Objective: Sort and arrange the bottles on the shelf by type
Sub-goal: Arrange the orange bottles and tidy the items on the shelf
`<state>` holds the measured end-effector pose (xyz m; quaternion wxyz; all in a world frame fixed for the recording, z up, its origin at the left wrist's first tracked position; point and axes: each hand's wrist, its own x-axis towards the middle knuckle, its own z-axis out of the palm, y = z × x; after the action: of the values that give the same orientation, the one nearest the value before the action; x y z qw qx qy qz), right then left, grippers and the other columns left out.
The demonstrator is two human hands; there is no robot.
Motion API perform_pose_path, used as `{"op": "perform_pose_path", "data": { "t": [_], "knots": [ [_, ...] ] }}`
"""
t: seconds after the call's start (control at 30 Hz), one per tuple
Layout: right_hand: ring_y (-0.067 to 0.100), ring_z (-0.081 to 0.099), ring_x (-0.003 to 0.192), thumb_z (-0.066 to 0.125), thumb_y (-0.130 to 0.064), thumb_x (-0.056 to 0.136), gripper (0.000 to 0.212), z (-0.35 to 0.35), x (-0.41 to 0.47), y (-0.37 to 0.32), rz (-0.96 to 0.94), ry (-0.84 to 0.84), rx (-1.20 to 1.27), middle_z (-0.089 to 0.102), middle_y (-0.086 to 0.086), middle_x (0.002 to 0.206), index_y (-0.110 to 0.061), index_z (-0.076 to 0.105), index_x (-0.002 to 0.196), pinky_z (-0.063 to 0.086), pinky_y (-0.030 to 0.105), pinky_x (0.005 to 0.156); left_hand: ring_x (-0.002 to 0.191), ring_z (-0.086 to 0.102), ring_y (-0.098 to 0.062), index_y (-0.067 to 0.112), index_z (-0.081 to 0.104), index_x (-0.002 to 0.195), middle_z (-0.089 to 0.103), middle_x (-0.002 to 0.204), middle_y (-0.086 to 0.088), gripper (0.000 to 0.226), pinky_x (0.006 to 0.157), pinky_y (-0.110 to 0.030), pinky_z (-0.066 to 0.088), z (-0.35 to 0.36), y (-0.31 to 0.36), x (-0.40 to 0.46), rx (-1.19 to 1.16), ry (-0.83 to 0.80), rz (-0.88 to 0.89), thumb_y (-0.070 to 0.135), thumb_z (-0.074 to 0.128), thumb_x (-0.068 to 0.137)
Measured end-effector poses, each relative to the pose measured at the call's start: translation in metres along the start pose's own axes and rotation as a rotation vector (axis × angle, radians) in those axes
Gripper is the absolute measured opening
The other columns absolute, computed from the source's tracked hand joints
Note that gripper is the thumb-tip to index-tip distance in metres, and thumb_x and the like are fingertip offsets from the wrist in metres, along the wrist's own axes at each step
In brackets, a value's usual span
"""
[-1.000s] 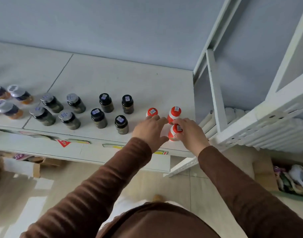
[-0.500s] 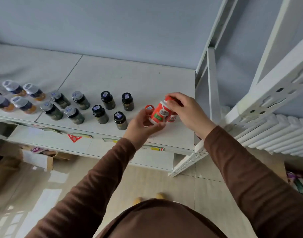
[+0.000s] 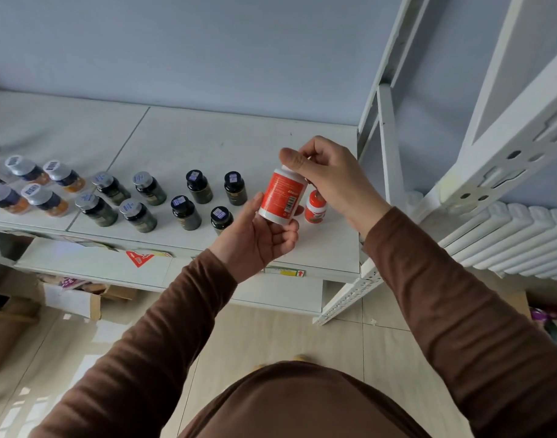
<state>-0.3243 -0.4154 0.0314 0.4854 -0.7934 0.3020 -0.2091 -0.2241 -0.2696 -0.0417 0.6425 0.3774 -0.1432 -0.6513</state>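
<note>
While left hand (image 3: pixel 258 238) cups base, right hand (image 3: pixel 330 175) grips cap of red bottle (image 3: pixel 281 196); contents unseen.

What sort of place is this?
Probably a shop or stockroom: a white metal shelf with price strips, barcode-stickered bottles grouped by type, and cardboard boxes on the floor beneath.

**Orange-Red, Dark and Silver Against a White Shelf**

The held bottle (image 3: pixel 282 195) is orange-red with a white base and a barcode patch. A smaller bottle (image 3: pixel 315 206) is red and white. Four dark bottles (image 3: pixel 200 187) have black caps with blue-white stickers; grey-capped bottles (image 3: pixel 149 188) are olive-dark; silver-capped jars (image 3: pixel 63 176) show amber and navy. The shelf (image 3: pixel 188 143) is white, the sleeves (image 3: pixel 454 298) brown.
</note>
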Motion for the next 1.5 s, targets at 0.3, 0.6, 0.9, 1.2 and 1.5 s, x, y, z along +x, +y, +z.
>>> {"op": "perform_pose_path", "data": {
  "t": [0.3, 0.6, 0.9, 1.2, 1.5],
  "knots": [
    [0.007, 0.058, 0.117, 0.042, -0.015, 0.105, 0.036, -0.005, -0.006, 0.015, 0.031, -0.231, 0.242, 0.058, -0.005, 0.135, -0.023, 0.059, 0.135, 0.052, 0.018, 0.089, 0.089, 0.064, -0.018, 0.020, 0.048, 0.105, 0.064, 0.101, -0.004, 0.056, 0.081, -0.032, 0.056, 0.014, 0.001, 0.006, 0.907, 0.527, 0.417, 0.038, 0.085, 0.068],
    [0.005, 0.056, 0.111, 0.056, -0.034, 0.099, 0.040, -0.007, -0.003, 0.027, 0.030, -0.232, 0.013, 0.055, -0.009, 0.133, -0.030, 0.054, 0.139, 0.050, 0.009, 0.079, 0.087, 0.056, -0.015, 0.021, 0.047, 0.104, 0.058, 0.099, 0.005, 0.059, 0.074, -0.031, 0.047, 0.012, -0.013, 0.018, 1.312, 0.657, 0.567, 0.048, 0.082, 0.066],
    [0.024, 0.060, 0.098, 0.072, -0.027, 0.084, 0.031, 0.010, -0.005, 0.102, 0.042, -0.173, -0.658, 0.061, 0.005, 0.109, -0.018, 0.060, 0.112, 0.039, 0.027, 0.076, 0.112, 0.051, -0.023, 0.026, 0.061, 0.125, 0.057, 0.123, 0.001, 0.041, 0.092, -0.032, 0.039, -0.015, 0.000, 0.030, 1.811, 0.437, 0.211, 0.037, 0.068, 0.086],
    [0.029, 0.055, 0.111, 0.068, -0.027, 0.087, 0.044, 0.029, -0.008, 0.131, 0.036, -0.262, -0.825, 0.056, 0.010, 0.127, -0.017, 0.053, 0.127, 0.046, 0.037, 0.093, 0.113, 0.051, -0.020, 0.028, 0.058, 0.124, 0.059, 0.123, 0.002, 0.041, 0.087, -0.035, 0.044, -0.008, 0.002, 0.050, 2.032, 0.387, 0.137, 0.041, 0.067, 0.086],
    [0.030, 0.052, 0.115, 0.064, -0.028, 0.091, 0.040, 0.006, 0.031, 0.105, 0.080, 0.044, -0.704, 0.058, 0.009, 0.127, -0.017, 0.054, 0.129, 0.044, 0.035, 0.091, 0.113, 0.051, -0.023, 0.026, 0.056, 0.126, 0.059, 0.119, -0.001, 0.044, 0.089, -0.039, 0.045, 0.000, 0.031, 0.077, 2.100, 0.424, 0.159, 0.039, 0.067, 0.086]
  ]
}}
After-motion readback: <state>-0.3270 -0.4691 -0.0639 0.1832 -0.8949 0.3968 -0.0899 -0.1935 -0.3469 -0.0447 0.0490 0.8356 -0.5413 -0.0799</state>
